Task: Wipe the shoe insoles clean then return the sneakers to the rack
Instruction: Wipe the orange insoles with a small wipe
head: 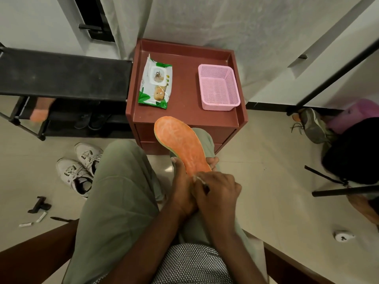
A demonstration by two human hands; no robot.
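Two white sneakers (79, 167) lay on the floor at left, below a black rack (61, 74). On the brown cabinet (184, 117) sat a wipes pack (155, 83), its print unreadable. Left hand (181, 189) gripped an orange insole (181, 145); right hand (217, 193) pinched a white wipe (198, 178) against it.
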